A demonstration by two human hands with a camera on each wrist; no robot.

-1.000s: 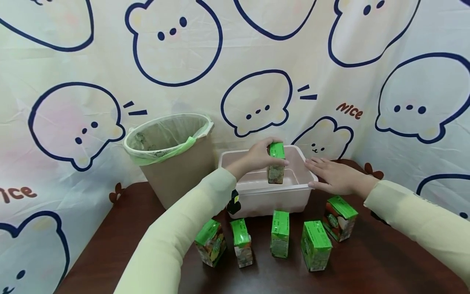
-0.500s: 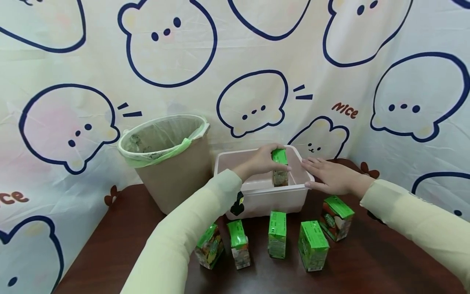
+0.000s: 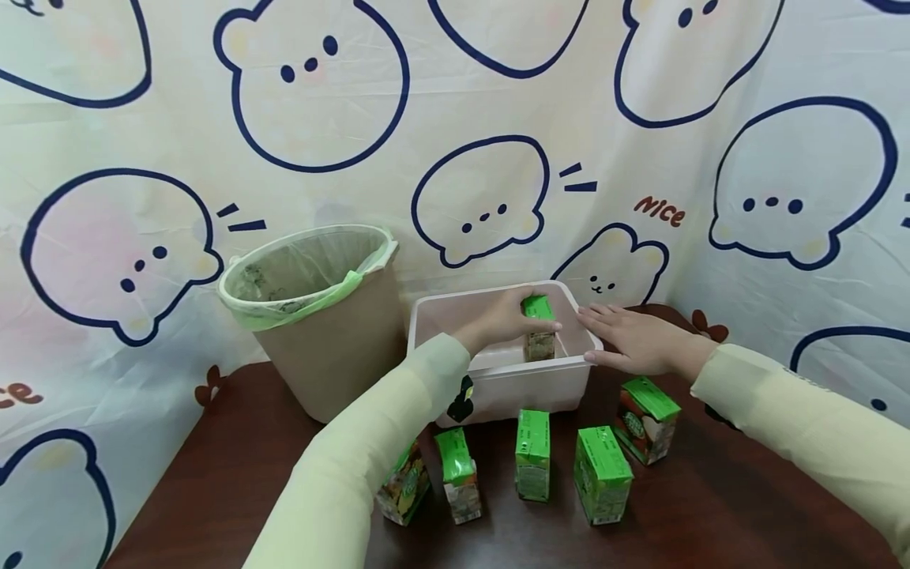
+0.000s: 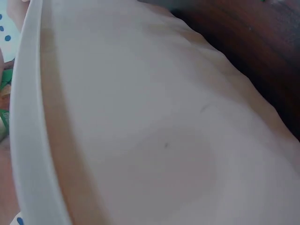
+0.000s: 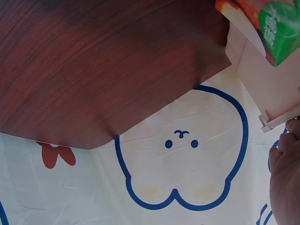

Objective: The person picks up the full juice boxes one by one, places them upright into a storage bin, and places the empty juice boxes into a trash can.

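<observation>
My left hand (image 3: 501, 318) grips a small green-topped drink carton (image 3: 539, 330) by its sides, low inside a pale pink plastic tub (image 3: 522, 391). In the left wrist view the tub's outer wall (image 4: 140, 112) fills most of the picture, and a sliver of the carton shows past the rim. My right hand (image 3: 636, 338) rests on the tub's right rim with its fingers straight. In the right wrist view that hand (image 5: 287, 173) is at the edge, beside the tub's corner, with part of another carton (image 5: 276, 28) above.
In front of the tub stand several more green-topped cartons, including one in the middle (image 3: 533, 454) and one on the right (image 3: 647, 419). A brown bin (image 3: 334, 348) with a green-edged liner stands left of the tub. Behind hangs a cartoon-print cloth (image 3: 327, 197).
My left hand has lowered the carton deeper into the tub. The right hand has kept its place on the rim, while the head view has shifted slightly.
</observation>
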